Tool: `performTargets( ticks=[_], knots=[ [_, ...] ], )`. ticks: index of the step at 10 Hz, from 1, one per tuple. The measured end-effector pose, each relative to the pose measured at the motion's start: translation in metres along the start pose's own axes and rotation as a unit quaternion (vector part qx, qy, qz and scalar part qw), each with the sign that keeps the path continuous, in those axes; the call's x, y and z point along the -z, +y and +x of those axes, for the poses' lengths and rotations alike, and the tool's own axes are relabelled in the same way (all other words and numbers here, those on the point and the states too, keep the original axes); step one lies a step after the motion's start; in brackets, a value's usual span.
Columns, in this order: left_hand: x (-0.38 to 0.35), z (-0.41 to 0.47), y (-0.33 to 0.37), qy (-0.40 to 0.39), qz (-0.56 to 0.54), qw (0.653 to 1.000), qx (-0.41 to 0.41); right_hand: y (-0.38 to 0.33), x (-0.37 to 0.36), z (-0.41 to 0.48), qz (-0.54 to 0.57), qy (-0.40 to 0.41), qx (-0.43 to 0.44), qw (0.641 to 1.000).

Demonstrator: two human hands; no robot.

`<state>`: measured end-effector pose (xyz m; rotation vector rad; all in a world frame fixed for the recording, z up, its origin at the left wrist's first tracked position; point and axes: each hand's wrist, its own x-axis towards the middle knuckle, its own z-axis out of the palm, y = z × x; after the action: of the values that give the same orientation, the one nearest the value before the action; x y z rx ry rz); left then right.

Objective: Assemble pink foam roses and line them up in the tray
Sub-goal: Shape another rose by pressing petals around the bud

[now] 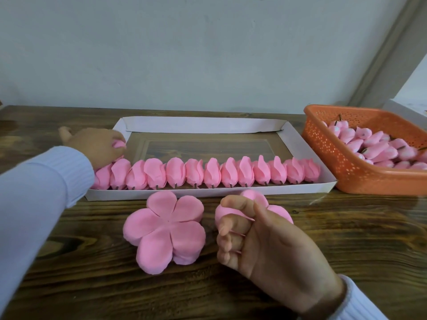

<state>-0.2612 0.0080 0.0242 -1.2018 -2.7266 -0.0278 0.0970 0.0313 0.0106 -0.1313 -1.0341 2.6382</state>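
A white cardboard tray (298,144) lies across the wooden table, and a row of several pink foam roses (208,173) stands along its front edge. My left hand (97,144) reaches to the tray's left end and holds a pink rose (119,143) in its fingers, just behind the row. In front of the tray sits a stack of flat five-petal pink foam flowers (165,229). My right hand (261,239) rests with curled fingers on a second pink petal stack (280,211) to the right, mostly hiding it.
An orange perforated basket (323,153) at the right holds several pink rosebuds with stems. A grey wall rises behind the table. The back part of the tray shows bare bottom.
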Motion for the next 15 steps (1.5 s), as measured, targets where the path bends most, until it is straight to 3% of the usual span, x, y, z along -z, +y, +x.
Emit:
performTargets(
  ticks=[3, 6, 8, 10, 11, 13, 15],
  knots=[
    [-0.001, 0.005, 0.002, 0.005, 0.100, 0.995, 0.022, 0.000, 0.000, -0.001, -0.009, 0.001, 0.004, 1.000],
    [0.006, 0.003, -0.003, -0.094, -0.038, 0.994, 0.049, 0.000, 0.001, 0.000, -0.006, 0.004, 0.002, 1.000],
    [0.011, -0.002, 0.000, -0.066, -0.061, 0.996, 0.029, -0.001, 0.000, 0.000, 0.004, 0.003, 0.003, 1.000],
    [0.023, -0.002, -0.002, 0.004, -0.149, 0.988, -0.052, -0.001, 0.000, 0.000, 0.008, 0.003, 0.003, 1.000],
    [0.026, -0.003, -0.001, 0.003, -0.148, 0.985, -0.089, -0.001, 0.000, 0.000, 0.006, 0.001, 0.002, 1.000],
    [0.022, -0.003, -0.005, -0.085, -0.055, 0.989, -0.110, -0.002, -0.001, -0.001, 0.006, 0.005, 0.003, 1.000],
    [0.017, -0.001, -0.005, -0.074, -0.053, 0.991, -0.101, -0.002, -0.001, -0.001, 0.005, 0.015, 0.003, 1.000]
  ],
)
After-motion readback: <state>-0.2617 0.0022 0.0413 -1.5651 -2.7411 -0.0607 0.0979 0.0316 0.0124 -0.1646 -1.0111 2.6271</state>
